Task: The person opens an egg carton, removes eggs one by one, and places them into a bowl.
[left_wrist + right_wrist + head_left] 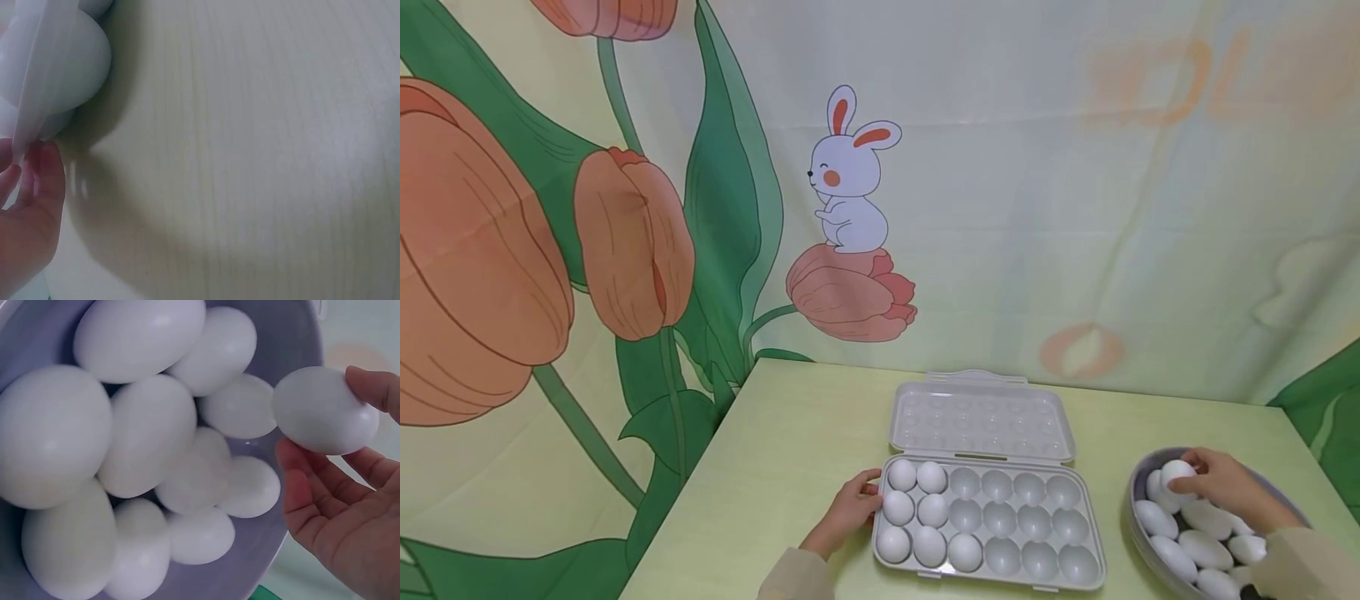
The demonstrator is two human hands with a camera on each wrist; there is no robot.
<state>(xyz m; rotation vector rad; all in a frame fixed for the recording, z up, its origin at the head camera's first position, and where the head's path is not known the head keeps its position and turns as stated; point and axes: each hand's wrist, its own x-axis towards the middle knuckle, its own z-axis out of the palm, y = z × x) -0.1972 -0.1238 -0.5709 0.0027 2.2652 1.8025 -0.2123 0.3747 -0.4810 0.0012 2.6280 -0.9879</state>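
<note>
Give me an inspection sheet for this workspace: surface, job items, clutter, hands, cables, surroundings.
Surface: pale table, with fine grain lines in the left wrist view.
Egg tray: lid open, laid back toward the backdrop; seven white eggs in it, eleven cups empty.
Bowl: greyish purple, on the tray's right, holding loose eggs; full count hidden.
Clutter: nothing seen.
Left hand: grips the tray's left edge.
Right hand: holds one egg at the bowl.
Cables: nothing seen.
Surroundings: the backdrop, printed with tulips and a rabbit; its lettering at upper right is too blurred to read.
</note>
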